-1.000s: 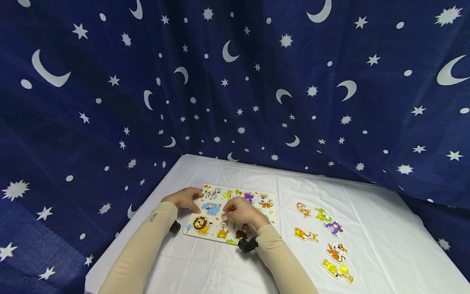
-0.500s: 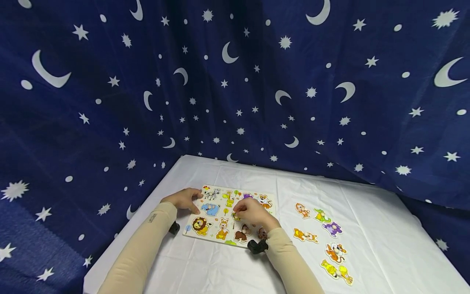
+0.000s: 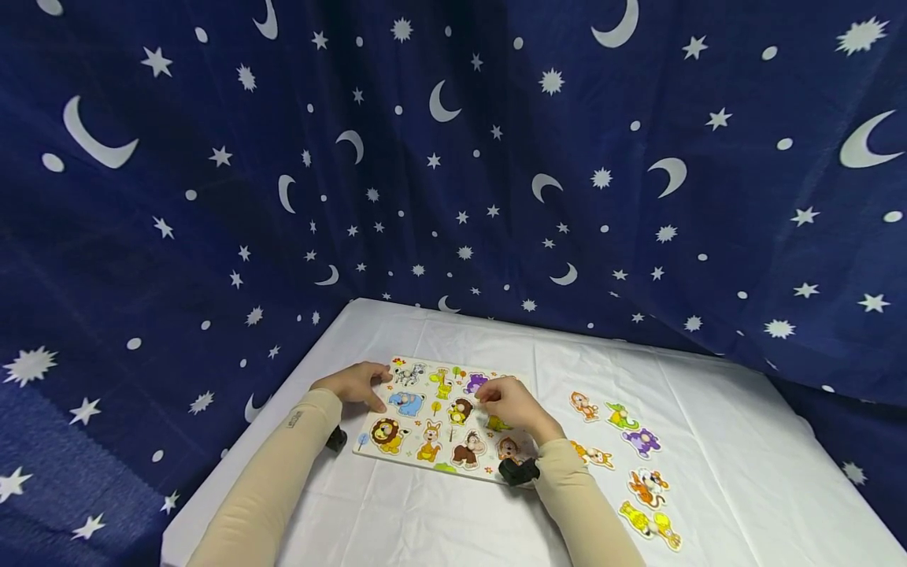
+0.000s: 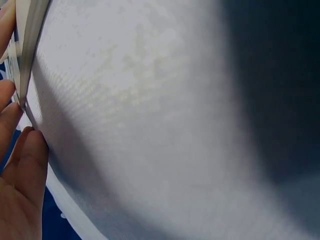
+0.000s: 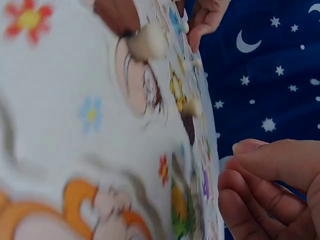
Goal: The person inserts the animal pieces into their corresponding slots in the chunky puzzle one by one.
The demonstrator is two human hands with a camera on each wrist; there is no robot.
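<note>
Along the far side, one dark blue curtain (image 3: 425, 205), printed with white moons and stars, is filling most of my head view. One white-covered table (image 3: 744, 441) is standing before it. Two beige garments, a left sleeve (image 3: 262, 488) and a right sleeve (image 3: 588, 504), are reaching in from the near side.

One puzzle board (image 3: 416, 424), pale and illustrated with animals, is lying flat on the table, between the curtain and the near edge.

Hands, two. The left hand (image 3: 354, 384) is resting at the board's left edge, thumb and fingers spreading apart, fingertips touching the board rather than clasping it. The right hand (image 3: 512, 402) is hovering over the board's right half, fingers bending loosely near the thumb, holding nothing that I am seeing in my right wrist view.

Pieces, loose, right of the board: giraffe piece (image 3: 650, 525), tiger piece (image 3: 647, 487), purple hippo piece (image 3: 641, 441), kangaroo piece (image 3: 594, 454) (the right sleeve is hiding its end), crocodile piece (image 3: 621, 415), monkey piece (image 3: 584, 405).

Piece, on the board: one hedgehog (image 3: 460, 411), lying in the middle row, near the right fingertips.

Smallest: one pale knob (image 5: 149, 42), projecting from the board's pictured side.
</note>
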